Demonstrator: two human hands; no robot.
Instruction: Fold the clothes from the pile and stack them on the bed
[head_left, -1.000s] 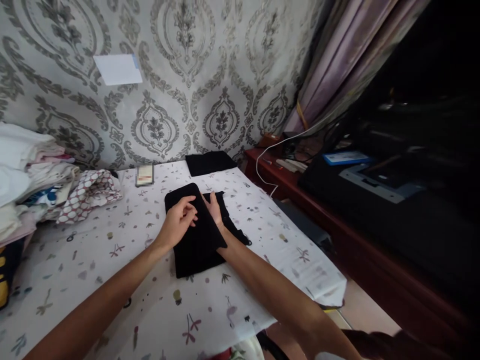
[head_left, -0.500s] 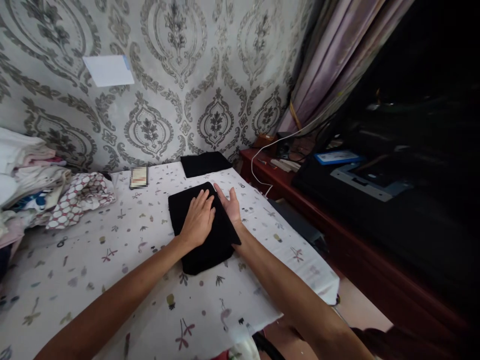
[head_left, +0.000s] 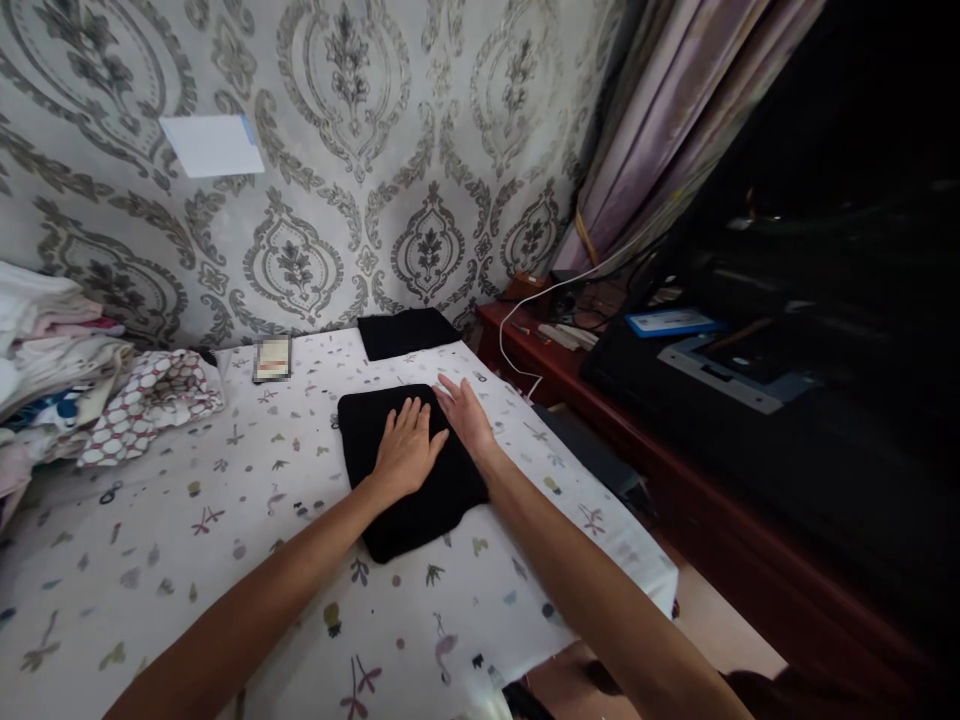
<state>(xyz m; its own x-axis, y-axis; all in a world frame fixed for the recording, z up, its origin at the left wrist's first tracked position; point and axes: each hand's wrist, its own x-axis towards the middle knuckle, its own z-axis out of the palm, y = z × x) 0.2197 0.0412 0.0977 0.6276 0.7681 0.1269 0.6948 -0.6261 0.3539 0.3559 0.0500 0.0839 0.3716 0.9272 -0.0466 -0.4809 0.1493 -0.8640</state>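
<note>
A folded black cloth (head_left: 420, 520), probably a garment, lies flat on the patterned white sheet (head_left: 270, 520) in front of me. My left hand (head_left: 407, 447) rests palm down on its middle, fingers stretched out. Along the cloth's right edge stands my right hand (head_left: 466, 415), turned on its side, with its fingers extended and holding nothing. Farther back, near the wall, is a second folded black cloth (head_left: 409, 333), apart from both hands.
A heap of clothes (head_left: 67, 370) fills the left side, with a dotted cloth (head_left: 154, 405) at its edge. A small card-like object (head_left: 272, 358) lies near the wall. At right, a dark red desk (head_left: 555, 360) carries a white cable (head_left: 517, 300) and a blue-edged box (head_left: 671, 321).
The near cloth's far edge has shifted toward me and its right corner lies flatter. My left hand has moved slightly right and nearer; my right hand stays by the edge.
</note>
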